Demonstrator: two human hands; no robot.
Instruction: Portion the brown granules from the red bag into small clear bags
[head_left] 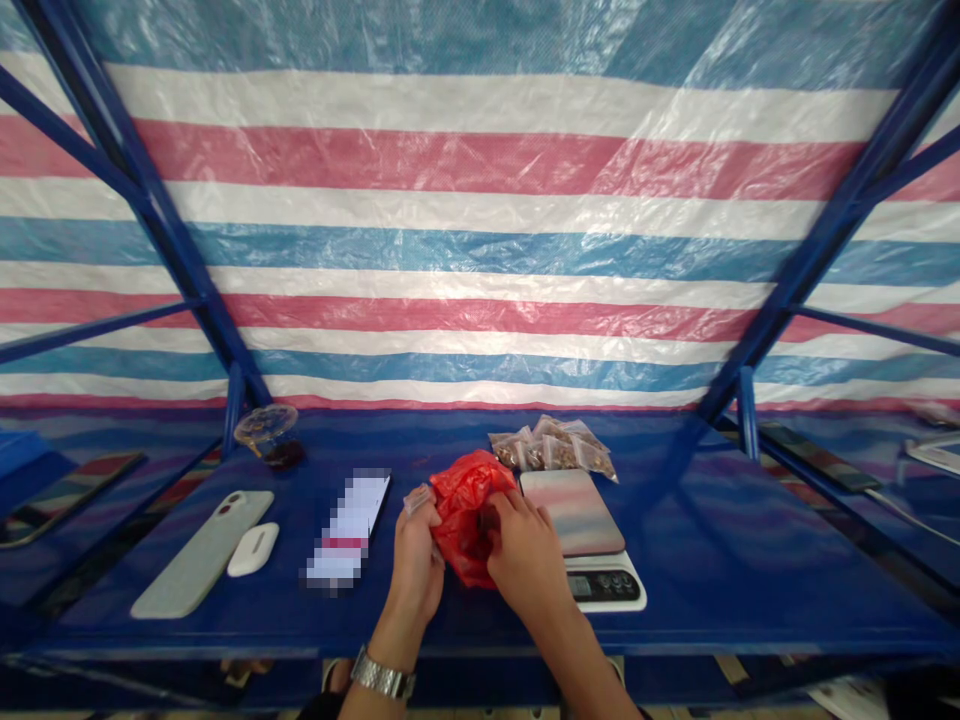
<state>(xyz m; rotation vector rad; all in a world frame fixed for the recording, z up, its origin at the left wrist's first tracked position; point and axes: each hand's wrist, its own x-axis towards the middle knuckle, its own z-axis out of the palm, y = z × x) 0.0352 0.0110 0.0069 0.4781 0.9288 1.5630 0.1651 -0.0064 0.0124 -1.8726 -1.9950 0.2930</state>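
Head view: L grip (416, 558), metal-band wristwatch (382, 673) on wrist, is narrow, fingers pinching a small clear plastic packet (418, 499) by its top edge, hand touching a crumpled red plastic bag (465, 515). R grip (525, 555) half-closed on bag's right side, fingers pressed into it; contents can't be told, only a dark patch shows. Bag sits between hands over blue woven tabletop (450, 625), just left of flat digital kitchen scale (577, 530) w/ pink-grey top. Behind it: pile of clear packets w/ brown contents (551, 447). Further left: pale grey phone (201, 553), white oval earbud case (253, 549), blurred white paper card (346, 525), small glass dish (265, 425).
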